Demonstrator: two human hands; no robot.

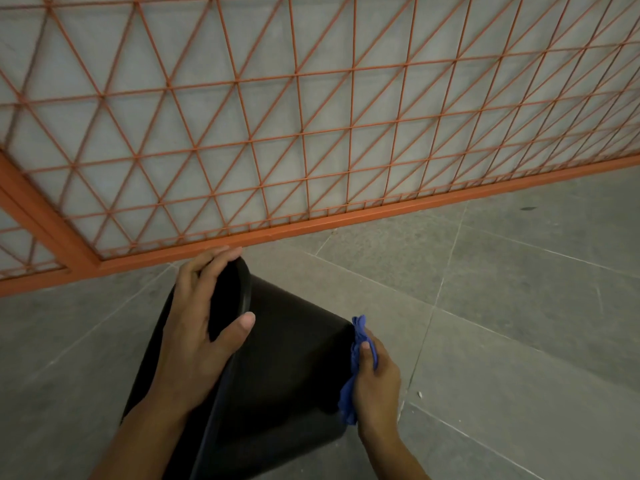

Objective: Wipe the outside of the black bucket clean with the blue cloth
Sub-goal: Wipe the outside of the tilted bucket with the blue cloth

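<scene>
- A grey tiled floor (502, 306) runs up to an orange metal grille (311, 133) set against a pale wall.
- The black bucket (287, 368) lies tipped on its side on the floor, its mouth to the left.
- The left hand (197, 327) grips the bucket's rim, fingers inside, thumb outside.
- The right hand (375, 382) holds the bunched blue cloth (358, 344), fingers curled round it, against the bucket's base end.
</scene>
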